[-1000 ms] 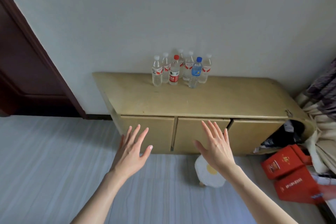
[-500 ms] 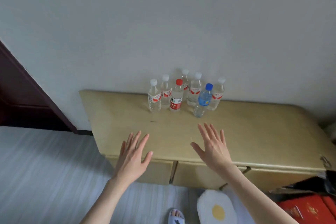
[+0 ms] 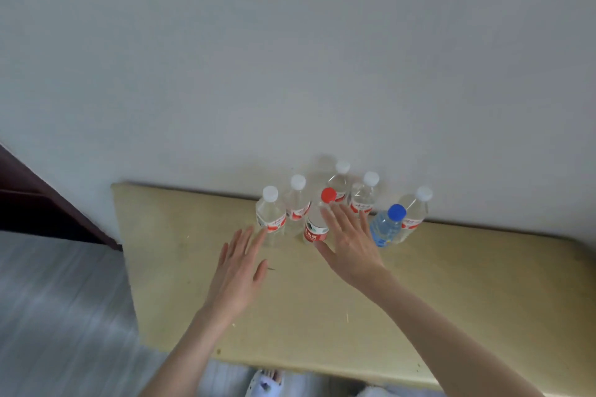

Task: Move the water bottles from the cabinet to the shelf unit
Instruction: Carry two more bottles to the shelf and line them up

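Note:
Several clear water bottles stand upright against the wall on the tan cabinet top. Most have white caps; one has a red cap and one a blue cap. My left hand is open and flat, its fingertips just short of the leftmost white-capped bottle. My right hand is open too, its fingers spread in front of the red-capped bottle and partly covering it. Neither hand holds anything. The shelf unit is out of view.
A plain grey wall rises right behind the bottles. A dark door frame stands at the left, with pale striped floor below it. A slippered foot shows under the cabinet's front edge.
I have stepped closer, so the cabinet top fills the view. Both hands have reached forward over it to the bottles, still open.

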`<state>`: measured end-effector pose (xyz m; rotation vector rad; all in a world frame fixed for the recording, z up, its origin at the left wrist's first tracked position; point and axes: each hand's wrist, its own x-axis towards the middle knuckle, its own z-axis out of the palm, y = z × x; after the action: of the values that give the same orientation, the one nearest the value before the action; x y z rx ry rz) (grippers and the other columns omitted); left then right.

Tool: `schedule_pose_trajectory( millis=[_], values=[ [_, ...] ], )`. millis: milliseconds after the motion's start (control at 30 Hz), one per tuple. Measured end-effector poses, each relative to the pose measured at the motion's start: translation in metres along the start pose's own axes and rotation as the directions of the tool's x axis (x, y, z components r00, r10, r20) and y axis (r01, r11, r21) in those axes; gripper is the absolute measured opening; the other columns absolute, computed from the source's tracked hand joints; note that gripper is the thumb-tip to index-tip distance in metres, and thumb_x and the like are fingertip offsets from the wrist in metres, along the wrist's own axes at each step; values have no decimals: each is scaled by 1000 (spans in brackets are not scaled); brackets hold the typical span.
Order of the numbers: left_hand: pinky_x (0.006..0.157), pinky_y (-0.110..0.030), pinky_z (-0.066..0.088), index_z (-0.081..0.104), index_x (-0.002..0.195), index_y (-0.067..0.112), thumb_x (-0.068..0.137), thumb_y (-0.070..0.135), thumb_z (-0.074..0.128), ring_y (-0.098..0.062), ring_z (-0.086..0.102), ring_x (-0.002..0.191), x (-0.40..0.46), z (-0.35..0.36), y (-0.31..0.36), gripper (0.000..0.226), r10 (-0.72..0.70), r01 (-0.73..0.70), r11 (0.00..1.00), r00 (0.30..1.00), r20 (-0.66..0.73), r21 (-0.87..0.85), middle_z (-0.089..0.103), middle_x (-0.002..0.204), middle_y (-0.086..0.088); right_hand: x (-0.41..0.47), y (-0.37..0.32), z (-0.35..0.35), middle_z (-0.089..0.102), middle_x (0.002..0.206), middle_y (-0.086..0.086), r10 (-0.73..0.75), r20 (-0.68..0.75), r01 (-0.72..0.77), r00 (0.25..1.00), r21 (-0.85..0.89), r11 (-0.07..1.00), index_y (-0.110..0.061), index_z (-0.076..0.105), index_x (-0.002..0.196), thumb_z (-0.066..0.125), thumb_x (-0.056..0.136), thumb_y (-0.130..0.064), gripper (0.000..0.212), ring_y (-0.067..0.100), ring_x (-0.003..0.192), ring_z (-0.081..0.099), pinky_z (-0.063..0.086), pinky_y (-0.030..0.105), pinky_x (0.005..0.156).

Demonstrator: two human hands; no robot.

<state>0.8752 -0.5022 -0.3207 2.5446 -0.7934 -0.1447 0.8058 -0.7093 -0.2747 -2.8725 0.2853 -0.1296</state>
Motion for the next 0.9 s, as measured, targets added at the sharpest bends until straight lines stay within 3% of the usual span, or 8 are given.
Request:
schedule_pose_trajectory(
  millis=[67,133,367,467,533,667,767,900],
  values=[
    [107,-53,30,19,137,25,86,17,52,-36,29,135,32,-1,-4,61,38,-38,999,999,12,-22,35,145,-14,28,-3,5,20,154,8,2,35,-1,999,-26,1000,-15,21,144,40,93,-36,58,24,144,8,-4,43,116],
    [106,-50,32,14,136,28,86,22,40,-35,29,135,62,-4,-7,56,80,-80,996,997,7,-29,35,145,-13,57,-4,7,13,155,4,34,96,-26,995,-80,996,-16,14,145,39,95,-32,58,21,144,4,-6,43,116],
    [112,-41,26,22,142,17,90,22,52,-25,20,140,117,2,-19,60,122,-107,977,990,73,-183,26,149,-7,131,-12,20,24,151,3,119,154,-102,981,-115,988,-16,12,145,46,93,-25,63,21,141,15,1,41,116],
    [98,-32,36,36,133,17,88,21,56,-22,38,127,122,0,-20,49,102,-69,947,991,91,-313,40,139,-5,141,-19,27,37,141,8,133,229,-125,964,-49,991,-10,21,141,50,91,-16,59,26,131,34,31,39,106],
    [87,-27,37,44,122,17,86,17,57,-23,47,114,122,-2,-25,39,99,-68,932,993,70,-356,48,126,-4,145,-24,29,43,130,12,132,250,-127,959,-37,991,-7,31,134,51,88,-10,50,30,121,42,41,42,94],
    [78,-17,30,46,112,16,86,12,55,-23,50,100,120,-4,-39,29,99,-75,916,994,41,-393,48,107,4,146,-32,32,42,126,14,135,273,-141,953,1,990,-5,37,129,50,88,-8,42,30,118,42,39,42,95],
    [78,-14,29,49,113,10,84,3,55,-25,51,103,118,-7,-46,30,54,-20,908,996,69,-418,51,108,0,138,-43,36,39,124,15,166,270,-189,948,63,980,-3,42,123,52,87,-9,37,30,117,42,38,39,93],
    [79,-21,32,50,114,10,85,6,56,-29,53,103,119,-13,-53,30,7,34,903,996,92,-428,57,113,-9,126,-53,38,38,125,17,210,256,-251,943,136,958,1,42,119,54,87,-12,37,31,114,44,34,35,91]
  ],
)
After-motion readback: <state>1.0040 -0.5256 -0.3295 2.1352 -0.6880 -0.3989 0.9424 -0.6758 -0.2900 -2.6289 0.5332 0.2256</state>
